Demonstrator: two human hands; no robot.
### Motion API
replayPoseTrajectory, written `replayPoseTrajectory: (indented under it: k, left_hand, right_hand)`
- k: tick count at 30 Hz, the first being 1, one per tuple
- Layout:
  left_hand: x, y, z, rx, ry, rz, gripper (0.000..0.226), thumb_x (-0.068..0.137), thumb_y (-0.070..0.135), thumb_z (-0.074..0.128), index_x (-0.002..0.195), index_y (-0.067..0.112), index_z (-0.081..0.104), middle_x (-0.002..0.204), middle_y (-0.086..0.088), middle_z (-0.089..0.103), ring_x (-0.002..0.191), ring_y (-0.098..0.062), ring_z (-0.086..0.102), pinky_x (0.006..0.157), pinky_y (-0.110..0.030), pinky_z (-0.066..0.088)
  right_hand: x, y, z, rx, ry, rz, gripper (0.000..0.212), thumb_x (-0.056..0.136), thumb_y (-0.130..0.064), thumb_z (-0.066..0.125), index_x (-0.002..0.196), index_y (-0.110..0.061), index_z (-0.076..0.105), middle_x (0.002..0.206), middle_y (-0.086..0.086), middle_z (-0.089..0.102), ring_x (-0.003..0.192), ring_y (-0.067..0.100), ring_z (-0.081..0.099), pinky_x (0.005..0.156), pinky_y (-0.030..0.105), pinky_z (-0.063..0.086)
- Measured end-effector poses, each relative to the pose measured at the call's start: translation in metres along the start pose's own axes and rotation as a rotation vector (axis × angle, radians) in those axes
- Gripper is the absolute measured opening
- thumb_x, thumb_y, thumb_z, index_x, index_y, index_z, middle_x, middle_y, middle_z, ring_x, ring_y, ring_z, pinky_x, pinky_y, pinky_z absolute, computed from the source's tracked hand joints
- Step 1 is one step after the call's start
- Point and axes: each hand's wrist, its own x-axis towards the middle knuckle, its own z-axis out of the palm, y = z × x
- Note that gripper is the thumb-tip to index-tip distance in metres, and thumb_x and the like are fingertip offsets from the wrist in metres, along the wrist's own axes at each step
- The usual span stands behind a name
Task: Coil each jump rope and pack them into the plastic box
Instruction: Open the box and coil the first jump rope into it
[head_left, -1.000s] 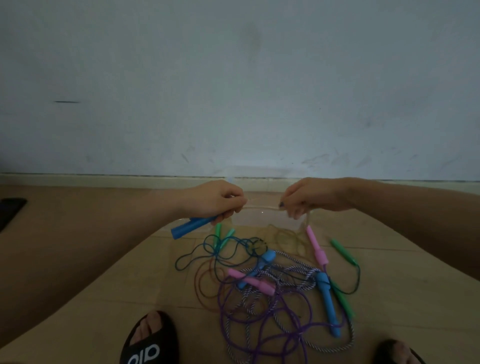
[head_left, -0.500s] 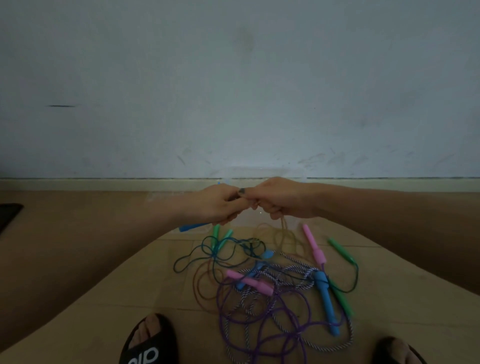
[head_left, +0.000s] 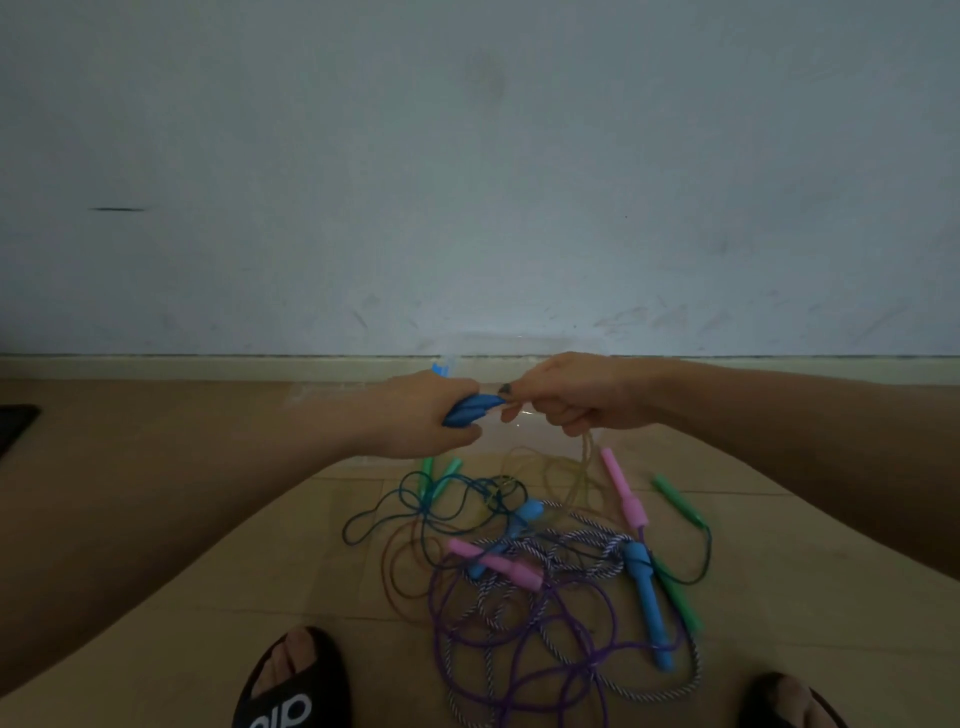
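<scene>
My left hand (head_left: 421, 415) grips two blue handles (head_left: 470, 409) of a jump rope, held level above the floor. My right hand (head_left: 576, 397) is curled round that rope's clear yellowish cord (head_left: 584, 467), which hangs down in loops to the floor. The two hands are almost touching. A clear plastic box (head_left: 519, 345) stands behind them against the wall, mostly hidden and hard to see. Below lies a tangled pile of jump ropes (head_left: 535, 571): a purple cord, a striped white cord, a dark green cord, with pink (head_left: 626, 493), blue (head_left: 647, 597) and green (head_left: 678, 493) handles.
The floor is tan tile with a pale baseboard (head_left: 208, 366) under a grey wall. My feet in black sandals (head_left: 291, 686) are at the bottom edge, left and right of the pile. A dark flat object (head_left: 13, 423) lies at the far left.
My hands, apart a second ago with cord stretched between them, came together. The blue handles turned from pointing down-left to level, now showing at the front of my left fist.
</scene>
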Motion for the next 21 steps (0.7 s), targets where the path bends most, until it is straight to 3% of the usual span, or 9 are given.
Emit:
replayPoseTrajectory:
  k: [3, 6, 12, 14, 17, 21]
  left_hand:
    - [-0.001, 0.004, -0.001, 0.158, 0.042, -0.020, 0.029, 0.095, 0.053, 0.047, 0.084, 0.027, 0.047, 0.070, 0.004, 0.053, 0.058, -0.013, 0.050, 0.057, -0.031, 0.040]
    - [0.000, 0.006, 0.000, 0.238, 0.059, -0.054, 0.037, 0.092, 0.063, 0.043, 0.080, 0.028, 0.047, 0.068, 0.005, 0.054, 0.059, -0.012, 0.052, 0.056, -0.030, 0.040]
    - [0.002, 0.006, 0.000, 0.230, 0.087, -0.048, 0.038, 0.088, 0.061, 0.052, 0.083, 0.024, 0.049, 0.069, 0.004, 0.054, 0.059, -0.012, 0.051, 0.059, -0.032, 0.042]
    - [0.002, 0.005, -0.001, 0.208, 0.086, -0.045, 0.033, 0.088, 0.055, 0.054, 0.085, 0.023, 0.050, 0.072, 0.003, 0.056, 0.062, -0.015, 0.054, 0.062, -0.033, 0.046]
    - [0.003, 0.005, 0.001, 0.199, 0.068, -0.027, 0.029, 0.087, 0.051, 0.055, 0.086, 0.023, 0.052, 0.073, 0.003, 0.058, 0.064, -0.017, 0.057, 0.062, -0.033, 0.048]
    - [0.003, 0.006, 0.003, 0.129, 0.108, -0.012, 0.033, 0.089, 0.061, 0.049, 0.076, 0.031, 0.048, 0.065, 0.007, 0.056, 0.058, -0.010, 0.055, 0.057, -0.031, 0.047]
  right_hand:
    - [0.002, 0.000, 0.006, 0.015, -0.034, 0.003, 0.024, 0.096, -0.035, 0.056, 0.093, -0.015, 0.068, 0.060, -0.002, 0.037, 0.050, 0.012, 0.026, 0.049, 0.025, 0.027]
    - [0.005, 0.002, 0.014, 0.010, -0.022, -0.001, 0.019, 0.093, -0.031, 0.062, 0.082, -0.016, 0.067, 0.074, 0.001, 0.059, 0.054, 0.011, 0.043, 0.051, 0.024, 0.040]
    - [0.003, 0.001, 0.007, 0.053, -0.036, -0.029, 0.033, 0.095, -0.015, 0.058, 0.062, -0.016, 0.057, 0.051, -0.008, 0.039, 0.046, 0.008, 0.022, 0.045, 0.022, 0.017]
    - [0.001, -0.001, 0.004, 0.058, -0.053, -0.004, 0.037, 0.096, -0.019, 0.057, 0.060, -0.021, 0.064, 0.052, -0.008, 0.039, 0.046, 0.008, 0.018, 0.045, 0.023, 0.014]
    - [0.001, -0.002, 0.007, 0.021, -0.078, 0.021, 0.024, 0.096, -0.034, 0.057, 0.079, -0.019, 0.065, 0.056, -0.008, 0.040, 0.047, 0.008, 0.015, 0.042, 0.021, 0.013]
    - [0.002, 0.000, 0.010, -0.017, -0.079, -0.001, 0.036, 0.096, -0.036, 0.058, 0.064, -0.020, 0.053, 0.054, -0.005, 0.027, 0.047, 0.009, 0.016, 0.042, 0.022, 0.014]
